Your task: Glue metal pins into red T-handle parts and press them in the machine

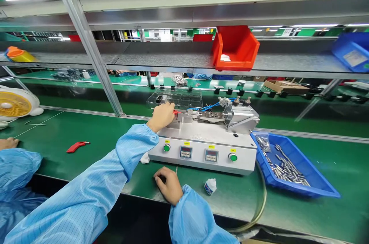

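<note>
I have my left hand (162, 116) at the left end of the boxy metal machine (206, 132), my right hand (169, 184) half-curled before it on the glossy green tabletop (98, 130); I can't tell what either grips.

Your left hand (162, 116) hides its own fingertips and part of the red piece (176, 112) there, so you cannot tell the grip. The left edge of your view cuts off the fan (17, 102) and a co-worker's hand (8, 143), the right edge the upper blue bin (354, 52). The digits on the counters (186, 152) and the lettering on the small bottle (210, 186) are too small to read.
</note>
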### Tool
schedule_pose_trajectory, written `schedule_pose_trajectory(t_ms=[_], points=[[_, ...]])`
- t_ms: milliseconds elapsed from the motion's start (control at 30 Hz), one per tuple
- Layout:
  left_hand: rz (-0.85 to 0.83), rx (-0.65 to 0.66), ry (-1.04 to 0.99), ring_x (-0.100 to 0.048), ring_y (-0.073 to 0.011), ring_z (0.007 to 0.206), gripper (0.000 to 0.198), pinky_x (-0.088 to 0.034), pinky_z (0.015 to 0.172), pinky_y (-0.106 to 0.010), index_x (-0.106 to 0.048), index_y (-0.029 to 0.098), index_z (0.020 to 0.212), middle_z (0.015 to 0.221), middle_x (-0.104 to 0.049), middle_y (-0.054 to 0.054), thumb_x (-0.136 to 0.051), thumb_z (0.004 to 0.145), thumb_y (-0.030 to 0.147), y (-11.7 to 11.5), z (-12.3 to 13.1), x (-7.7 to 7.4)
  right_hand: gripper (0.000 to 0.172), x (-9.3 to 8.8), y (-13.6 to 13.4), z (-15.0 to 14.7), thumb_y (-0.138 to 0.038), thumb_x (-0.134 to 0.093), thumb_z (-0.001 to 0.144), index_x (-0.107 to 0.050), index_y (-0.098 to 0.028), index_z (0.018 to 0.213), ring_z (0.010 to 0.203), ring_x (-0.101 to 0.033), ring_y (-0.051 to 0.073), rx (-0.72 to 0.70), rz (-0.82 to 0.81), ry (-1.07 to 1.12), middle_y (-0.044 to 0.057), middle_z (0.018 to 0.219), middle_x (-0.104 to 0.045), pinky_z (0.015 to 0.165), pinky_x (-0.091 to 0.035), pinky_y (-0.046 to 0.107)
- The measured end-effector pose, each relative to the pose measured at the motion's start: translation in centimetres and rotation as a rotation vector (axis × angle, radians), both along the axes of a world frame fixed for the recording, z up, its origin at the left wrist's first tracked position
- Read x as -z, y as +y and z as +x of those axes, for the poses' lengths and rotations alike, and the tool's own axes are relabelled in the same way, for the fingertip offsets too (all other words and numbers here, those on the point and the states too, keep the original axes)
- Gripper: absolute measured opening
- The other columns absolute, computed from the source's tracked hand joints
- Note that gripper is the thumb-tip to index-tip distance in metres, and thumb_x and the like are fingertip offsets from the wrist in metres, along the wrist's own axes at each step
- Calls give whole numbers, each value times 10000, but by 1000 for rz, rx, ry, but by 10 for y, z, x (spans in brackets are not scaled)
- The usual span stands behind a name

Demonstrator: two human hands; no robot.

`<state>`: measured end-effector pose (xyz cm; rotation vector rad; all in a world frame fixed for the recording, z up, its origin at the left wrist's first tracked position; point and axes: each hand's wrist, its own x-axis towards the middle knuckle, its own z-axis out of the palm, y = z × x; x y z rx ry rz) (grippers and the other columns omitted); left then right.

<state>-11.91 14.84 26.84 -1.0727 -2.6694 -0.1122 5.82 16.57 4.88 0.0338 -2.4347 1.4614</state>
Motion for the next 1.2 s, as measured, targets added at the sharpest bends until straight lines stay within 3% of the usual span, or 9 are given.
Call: schedule_pose_trajectory(t_ms=[167,400,600,767,867,967,1100,1133,1200], points=[[39,23,-9,-701,-318,1098,208,-583,828,-383,-677,158,1135,1158,-714,-154,-519,1038,255,-6,-4,8,161,-2,1,-1,-134,-635,900,-755,-234,864,873,-710,193,-12,1,6,33,901,-758,854,-550,315],[134,126,-4,-643,-283,1151,229,-568,930,-372,-729,180,1138,1240,-684,-124,-544,1045,277,-12,-11,23,169,-6,-1,-1,-121,-627,906,-749,-231,870,890,-712,196,-9,-1,-13,31,908,-753,859,-539,313],[200,155,7,-620,-284,1123,276,-541,982,-412,-728,157,1157,1170,-676,-133,-490,1066,263,-19,-12,33,168,-8,-1,1,-99,-634,899,-745,-222,868,888,-705,190,-11,5,-27,31,909,-749,862,-535,308],[227,160,9,-618,-281,1071,245,-532,944,-412,-712,157,1054,1110,-684,-128,-484,1059,248,-18,-13,36,165,-10,-1,-2,-117,-621,913,-733,-225,859,880,-711,197,-8,4,-26,37,898,-748,867,-549,325],[249,169,11,-621,-271,1052,239,-526,935,-395,-708,155,1029,1098,-698,-123,-486,1059,238,-19,-12,30,175,-17,-3,0,-128,-593,918,-724,-223,852,865,-714,199,-6,-20,-3,44,893,-750,845,-564,323],[278,217,16,-627,-251,1093,242,-517,985,-370,-707,160,1123,1193,-716,-110,-483,1068,235,-36,-4,32,196,-37,-2,22,-159,-560,958,-725,-232,880,866,-722,209,14,-51,77,50,916,-754,823,-583,331],[338,256,39,-629,-279,1174,256,-508,1028,-409,-696,166,1175,1274,-711,-145,-481,1056,236,-83,19,69,193,-81,25,79,-175,-598,990,-741,-269,1079,946,-740,223,89,38,273,49,1023,-767,829,-607,336],[375,269,66,-653,-279,1114,264,-521,994,-418,-705,180,1122,1198,-733,-142,-459,1063,253,-95,25,82,219,-92,39,91,-163,-597,991,-742,-274,1112,967,-739,226,164,110,330,55,1040,-766,845,-609,345],[412,344,80,-689,-264,1019,295,-540,933,-398,-708,197,1065,1091,-754,-128,-429,1078,291,-113,33,107,200,-109,72,108,-164,-616,986,-750,-264,1097,1022,-719,237,474,268,431,74,1081,-749,930,-594,395]])
